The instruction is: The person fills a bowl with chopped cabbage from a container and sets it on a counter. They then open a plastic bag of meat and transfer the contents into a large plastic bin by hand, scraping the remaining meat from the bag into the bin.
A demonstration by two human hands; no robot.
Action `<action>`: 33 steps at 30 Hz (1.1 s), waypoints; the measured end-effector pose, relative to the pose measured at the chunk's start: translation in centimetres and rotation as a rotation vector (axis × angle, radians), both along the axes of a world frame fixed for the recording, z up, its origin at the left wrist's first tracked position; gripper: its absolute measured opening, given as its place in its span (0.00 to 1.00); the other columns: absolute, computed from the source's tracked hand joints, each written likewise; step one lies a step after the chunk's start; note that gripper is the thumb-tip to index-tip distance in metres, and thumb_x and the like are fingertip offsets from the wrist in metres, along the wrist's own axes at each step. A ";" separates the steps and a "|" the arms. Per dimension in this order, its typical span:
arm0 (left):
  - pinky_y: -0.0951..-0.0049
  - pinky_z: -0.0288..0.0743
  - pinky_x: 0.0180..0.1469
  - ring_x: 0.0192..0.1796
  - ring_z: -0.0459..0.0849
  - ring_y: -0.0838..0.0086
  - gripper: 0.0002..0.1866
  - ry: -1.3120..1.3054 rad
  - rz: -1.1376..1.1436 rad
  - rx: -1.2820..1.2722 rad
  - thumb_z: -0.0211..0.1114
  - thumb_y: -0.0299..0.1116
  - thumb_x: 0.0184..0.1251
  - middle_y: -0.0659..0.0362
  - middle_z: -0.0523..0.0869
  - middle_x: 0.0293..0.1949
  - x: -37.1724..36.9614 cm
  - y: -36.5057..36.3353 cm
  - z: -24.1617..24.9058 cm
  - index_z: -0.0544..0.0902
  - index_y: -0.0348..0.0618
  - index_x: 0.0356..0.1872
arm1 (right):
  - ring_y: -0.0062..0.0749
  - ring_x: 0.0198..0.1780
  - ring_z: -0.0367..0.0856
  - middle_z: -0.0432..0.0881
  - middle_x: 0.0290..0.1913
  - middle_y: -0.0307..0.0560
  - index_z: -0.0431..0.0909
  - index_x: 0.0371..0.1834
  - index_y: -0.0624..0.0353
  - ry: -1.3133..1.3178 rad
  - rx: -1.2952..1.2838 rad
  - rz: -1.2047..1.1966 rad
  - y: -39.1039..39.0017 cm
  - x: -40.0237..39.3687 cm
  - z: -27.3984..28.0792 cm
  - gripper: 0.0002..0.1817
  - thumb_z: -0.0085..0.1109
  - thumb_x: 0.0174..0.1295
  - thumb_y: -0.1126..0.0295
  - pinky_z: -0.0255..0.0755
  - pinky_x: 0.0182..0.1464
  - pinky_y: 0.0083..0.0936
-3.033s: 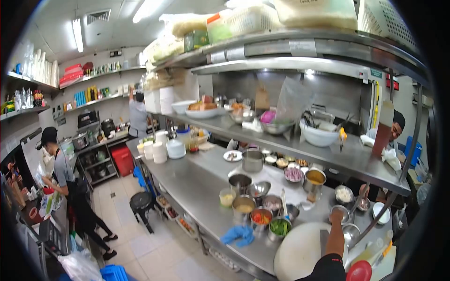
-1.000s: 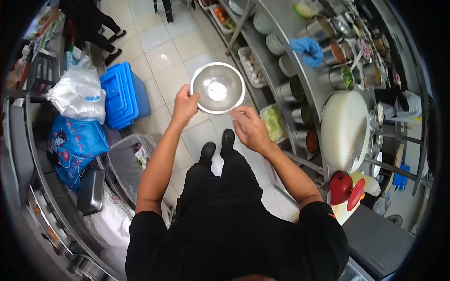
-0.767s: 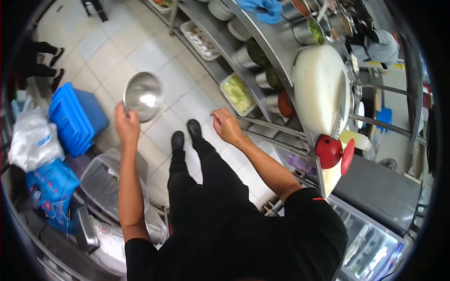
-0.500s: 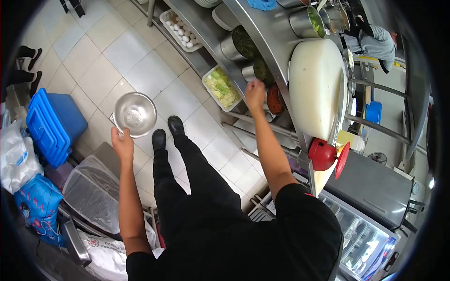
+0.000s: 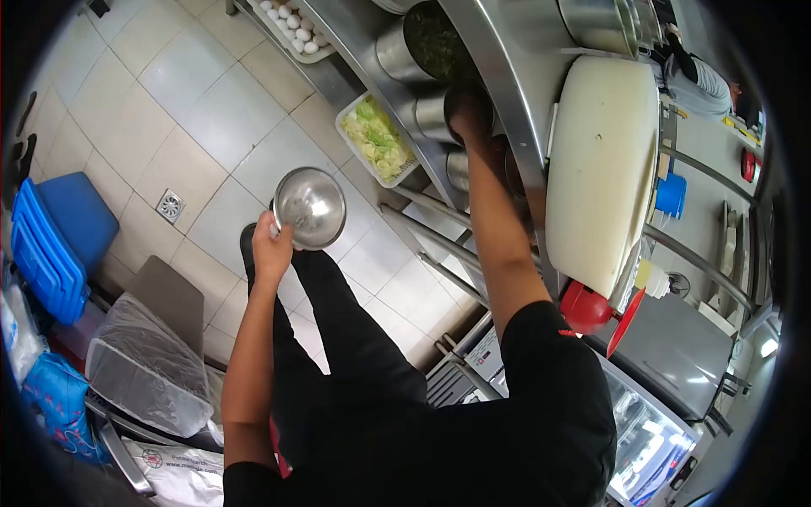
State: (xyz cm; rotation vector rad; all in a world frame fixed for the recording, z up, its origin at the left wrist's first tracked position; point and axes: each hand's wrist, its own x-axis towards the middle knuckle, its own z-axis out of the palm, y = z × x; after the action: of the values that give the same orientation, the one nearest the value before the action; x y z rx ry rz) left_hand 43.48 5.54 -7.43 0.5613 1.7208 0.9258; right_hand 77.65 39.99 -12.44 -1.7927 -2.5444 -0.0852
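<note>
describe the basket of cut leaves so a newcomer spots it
Find the steel table bearing the thick white board. Below, at the shelf's aisle edge, sits a white basket. Chopped pale green leaves fill it; its neighbour holds eggs.

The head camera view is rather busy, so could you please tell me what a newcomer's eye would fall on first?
Probably the shiny metal bowl, held over the tiled floor by its rim in the left hand. Next might come the thick pale slab on the steel counter at right, with a bright red object near its lower end, then the blue bin at far left.
</note>
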 end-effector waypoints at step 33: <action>0.78 0.73 0.24 0.24 0.81 0.77 0.06 -0.366 0.102 0.250 0.57 0.24 0.59 0.57 0.79 0.24 8.3 14.8 -0.6 0.67 0.40 0.31 | 0.27 0.44 0.75 0.77 0.42 0.41 0.75 0.45 0.59 1.554 -0.382 -0.622 -9.5 -1.1 12.7 0.12 0.57 0.57 0.75 0.70 0.45 0.22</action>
State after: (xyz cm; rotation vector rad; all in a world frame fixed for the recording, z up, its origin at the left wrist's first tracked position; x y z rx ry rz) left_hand 51.75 20.33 -8.06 0.4350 1.3231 1.2442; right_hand 76.56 30.47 0.29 -1.5263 -0.9123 1.2536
